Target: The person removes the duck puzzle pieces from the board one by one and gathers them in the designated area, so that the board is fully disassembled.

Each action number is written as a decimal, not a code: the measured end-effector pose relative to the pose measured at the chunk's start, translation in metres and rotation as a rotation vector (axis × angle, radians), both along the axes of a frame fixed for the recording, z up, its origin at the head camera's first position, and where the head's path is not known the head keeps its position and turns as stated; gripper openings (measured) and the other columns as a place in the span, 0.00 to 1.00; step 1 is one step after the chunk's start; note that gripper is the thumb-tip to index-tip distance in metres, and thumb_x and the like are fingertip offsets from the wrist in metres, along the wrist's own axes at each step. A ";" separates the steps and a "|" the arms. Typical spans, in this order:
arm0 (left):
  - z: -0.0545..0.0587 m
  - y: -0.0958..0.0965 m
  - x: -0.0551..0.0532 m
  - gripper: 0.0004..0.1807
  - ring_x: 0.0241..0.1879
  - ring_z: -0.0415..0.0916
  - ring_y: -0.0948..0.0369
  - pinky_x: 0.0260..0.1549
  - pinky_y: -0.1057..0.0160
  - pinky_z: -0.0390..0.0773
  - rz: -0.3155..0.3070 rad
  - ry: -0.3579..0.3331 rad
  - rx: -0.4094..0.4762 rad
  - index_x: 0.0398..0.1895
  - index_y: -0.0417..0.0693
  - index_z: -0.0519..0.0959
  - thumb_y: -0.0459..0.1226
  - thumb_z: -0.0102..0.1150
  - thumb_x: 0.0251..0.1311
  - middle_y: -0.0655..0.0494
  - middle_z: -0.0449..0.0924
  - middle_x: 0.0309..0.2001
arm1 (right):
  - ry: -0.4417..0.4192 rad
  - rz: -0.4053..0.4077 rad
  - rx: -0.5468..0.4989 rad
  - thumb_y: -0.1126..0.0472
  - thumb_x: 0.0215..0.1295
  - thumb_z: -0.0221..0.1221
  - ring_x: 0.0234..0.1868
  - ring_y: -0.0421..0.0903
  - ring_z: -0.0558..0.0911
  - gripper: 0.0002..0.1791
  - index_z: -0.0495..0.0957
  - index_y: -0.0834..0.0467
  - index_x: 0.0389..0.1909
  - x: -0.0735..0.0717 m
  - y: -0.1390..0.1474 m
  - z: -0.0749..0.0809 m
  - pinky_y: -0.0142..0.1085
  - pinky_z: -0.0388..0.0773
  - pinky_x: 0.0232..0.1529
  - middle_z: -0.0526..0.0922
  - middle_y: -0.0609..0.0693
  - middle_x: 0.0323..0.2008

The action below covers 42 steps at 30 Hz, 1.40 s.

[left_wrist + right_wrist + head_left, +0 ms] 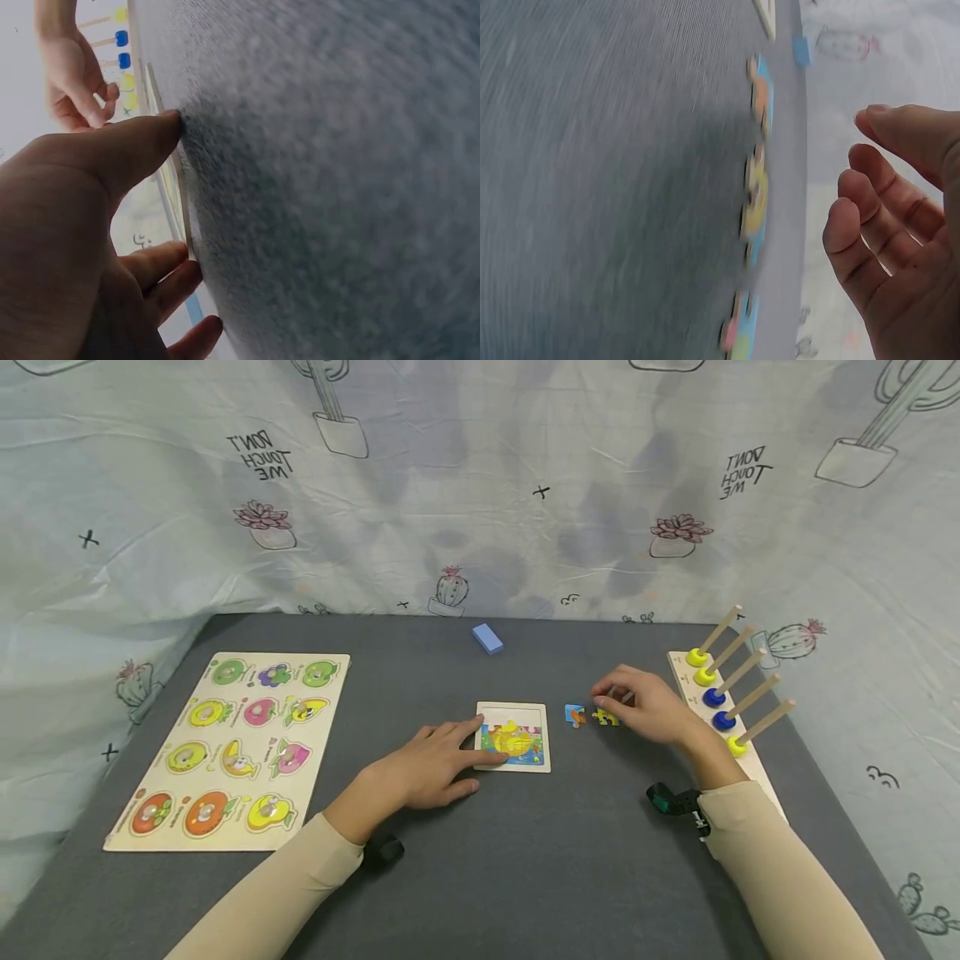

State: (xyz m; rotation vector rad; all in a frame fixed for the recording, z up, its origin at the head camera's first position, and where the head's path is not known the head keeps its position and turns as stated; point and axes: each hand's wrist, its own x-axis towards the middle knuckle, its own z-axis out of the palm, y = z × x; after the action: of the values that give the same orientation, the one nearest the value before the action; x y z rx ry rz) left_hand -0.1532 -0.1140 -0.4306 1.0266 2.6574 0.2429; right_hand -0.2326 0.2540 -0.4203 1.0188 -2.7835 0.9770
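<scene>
My left hand [423, 770] rests at the left edge of a small square wooden puzzle tray [547, 739], its fingers extended over the frame. A yellow figure on a blue and pink ground shows in the partly filled tray. To the tray's right lie a blue and orange jigsaw piece [574, 716] and a yellow and black one [604, 717]. My right hand [647, 700] hovers just above the yellow piece, fingers loosely bent and nothing between them. Another jigsaw piece [741, 330], blue with pink and green, appears in the right wrist view; from the head view I cannot make it out.
A wooden fruit puzzle board [251, 697] covers the table's left side. At the right edge stands a peg board [759, 770] with upright sticks and yellow and blue rings. A blue block [487, 638] lies at the back, before a patterned cloth [480, 485].
</scene>
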 end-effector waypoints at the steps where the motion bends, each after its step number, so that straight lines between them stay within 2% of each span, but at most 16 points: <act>1: -0.001 -0.001 0.000 0.29 0.79 0.52 0.47 0.69 0.37 0.58 0.001 -0.004 -0.001 0.77 0.78 0.65 0.51 0.55 0.75 0.46 0.47 0.83 | 0.000 0.011 -0.002 0.66 0.73 0.62 0.39 0.45 0.82 0.07 0.85 0.61 0.47 0.001 -0.004 0.001 0.39 0.79 0.39 0.83 0.48 0.42; 6: -0.002 -0.003 -0.004 0.30 0.79 0.51 0.46 0.70 0.37 0.55 0.001 -0.043 -0.010 0.77 0.81 0.63 0.54 0.54 0.75 0.50 0.45 0.83 | -0.004 0.064 -0.015 0.66 0.73 0.62 0.37 0.43 0.81 0.07 0.85 0.60 0.48 0.002 -0.022 0.003 0.40 0.79 0.38 0.82 0.47 0.43; 13: -0.002 -0.005 -0.012 0.30 0.78 0.51 0.45 0.68 0.36 0.56 -0.024 -0.084 -0.020 0.77 0.82 0.61 0.56 0.54 0.75 0.51 0.46 0.83 | -0.090 0.097 -0.021 0.62 0.75 0.61 0.33 0.43 0.81 0.09 0.84 0.59 0.50 0.003 -0.045 0.003 0.40 0.78 0.34 0.80 0.46 0.40; 19: -0.002 -0.006 -0.014 0.30 0.77 0.52 0.46 0.66 0.38 0.57 -0.032 -0.103 -0.016 0.77 0.83 0.61 0.56 0.53 0.75 0.52 0.45 0.83 | -0.100 0.114 -0.021 0.61 0.75 0.61 0.40 0.43 0.80 0.09 0.85 0.58 0.51 0.005 -0.064 0.002 0.42 0.79 0.41 0.82 0.46 0.44; 27: 0.000 -0.009 -0.014 0.31 0.77 0.52 0.47 0.66 0.39 0.57 -0.040 -0.103 -0.063 0.77 0.86 0.58 0.58 0.52 0.74 0.55 0.45 0.83 | -0.144 0.168 -0.023 0.60 0.76 0.60 0.42 0.44 0.81 0.11 0.84 0.58 0.53 0.006 -0.087 -0.002 0.42 0.80 0.44 0.83 0.46 0.46; 35: 0.001 -0.007 -0.018 0.32 0.76 0.52 0.47 0.67 0.38 0.57 -0.048 -0.089 -0.067 0.78 0.87 0.57 0.59 0.53 0.74 0.55 0.45 0.83 | -0.215 0.206 -0.053 0.61 0.77 0.58 0.35 0.50 0.85 0.12 0.83 0.60 0.54 0.004 -0.101 -0.004 0.41 0.81 0.37 0.84 0.49 0.46; 42: 0.002 -0.006 -0.019 0.32 0.76 0.52 0.47 0.67 0.38 0.56 -0.045 -0.110 -0.067 0.78 0.87 0.57 0.59 0.52 0.74 0.56 0.44 0.83 | -0.204 0.216 -0.044 0.61 0.77 0.58 0.40 0.43 0.83 0.12 0.84 0.58 0.54 0.001 -0.109 -0.011 0.39 0.81 0.40 0.85 0.49 0.49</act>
State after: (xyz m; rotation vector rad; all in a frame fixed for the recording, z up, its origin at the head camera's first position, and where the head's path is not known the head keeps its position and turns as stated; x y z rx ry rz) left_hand -0.1721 -0.1205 -0.4289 1.0208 2.5241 0.1941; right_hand -0.2313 0.1445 -0.4310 1.3056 -2.8379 1.2257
